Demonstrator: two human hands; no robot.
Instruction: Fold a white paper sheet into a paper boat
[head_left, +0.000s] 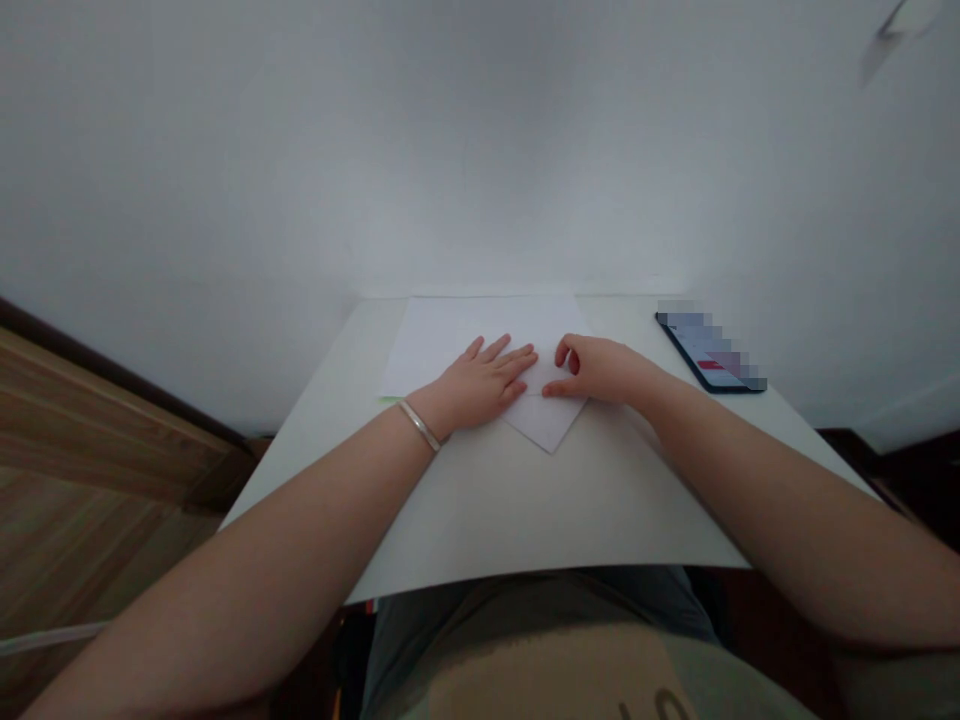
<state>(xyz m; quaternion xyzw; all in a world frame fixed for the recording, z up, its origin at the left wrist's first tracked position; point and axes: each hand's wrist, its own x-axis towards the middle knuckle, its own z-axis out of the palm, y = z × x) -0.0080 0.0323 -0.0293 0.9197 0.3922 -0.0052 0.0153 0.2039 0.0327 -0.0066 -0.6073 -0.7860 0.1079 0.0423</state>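
Note:
A folded white paper [546, 420] lies on the white table [525, 500], one corner pointing toward me. My left hand [484, 385] lies flat on it, fingers stretched out and together, with a silver bangle at the wrist. My right hand [596, 370] rests on the paper's right side, fingers curled, thumb and forefinger tips pressing the paper. More white sheets [450, 335] lie under and behind the folded paper.
A dark phone [709, 355] with a lit screen lies at the table's right rear. A white wall stands right behind the table. Wooden flooring [82, 460] shows to the left. My lap is below the front edge.

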